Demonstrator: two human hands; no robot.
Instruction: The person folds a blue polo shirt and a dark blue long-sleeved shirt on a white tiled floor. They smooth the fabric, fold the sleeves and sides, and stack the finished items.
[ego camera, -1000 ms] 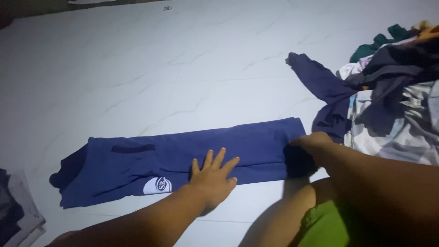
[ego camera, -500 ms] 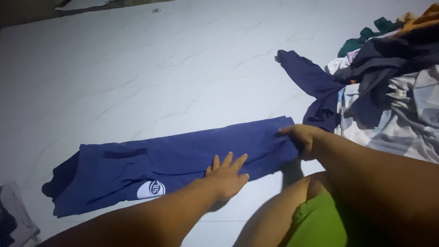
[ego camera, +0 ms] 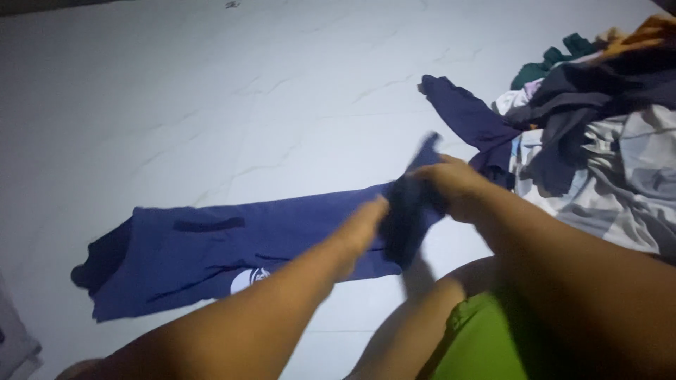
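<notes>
Item: dark blue trousers [ego camera: 232, 246], folded lengthwise into a long strip.
Markings: white round emblem near the lower edge; a dark pocket slit on top.
Pose: left part lies flat on the white floor; right end is lifted and bunched, blurred.
Position: stretched left to right, centre of view.

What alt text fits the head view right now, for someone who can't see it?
Both hands, left and right, lift the right end of blue pants off a pale floor, while the rest lies flat. A clothes pile sits at the right, and the person's green shorts show below.
</notes>
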